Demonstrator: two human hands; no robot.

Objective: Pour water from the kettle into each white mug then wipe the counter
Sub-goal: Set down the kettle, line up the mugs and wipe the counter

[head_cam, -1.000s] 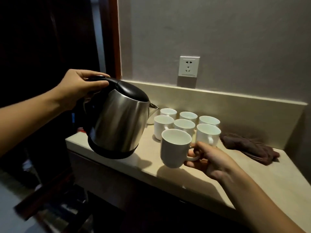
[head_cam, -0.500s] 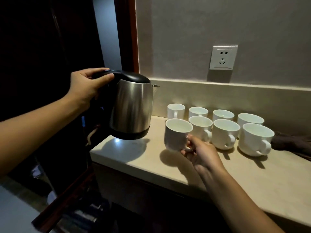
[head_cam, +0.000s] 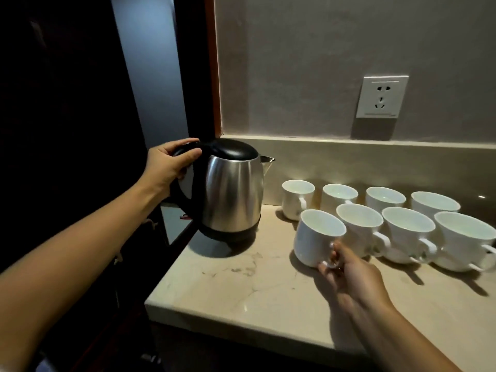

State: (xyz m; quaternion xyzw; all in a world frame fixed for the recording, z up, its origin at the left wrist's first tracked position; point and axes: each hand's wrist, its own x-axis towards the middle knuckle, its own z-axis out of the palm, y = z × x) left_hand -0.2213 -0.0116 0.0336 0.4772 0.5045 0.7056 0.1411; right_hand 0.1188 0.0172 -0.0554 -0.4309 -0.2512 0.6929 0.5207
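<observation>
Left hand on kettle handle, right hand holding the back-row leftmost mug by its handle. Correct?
Not quite. In the head view the right hand holds the front-row leftmost mug by its handle, not a back-row one. The left hand does grip the kettle handle.

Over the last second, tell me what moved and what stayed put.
The left hand tipped the kettle back upright and lowered it toward the counter's left end. The right hand brought its mug down by the other mugs. Both grips are unchanged; the other mugs stayed put.
</observation>
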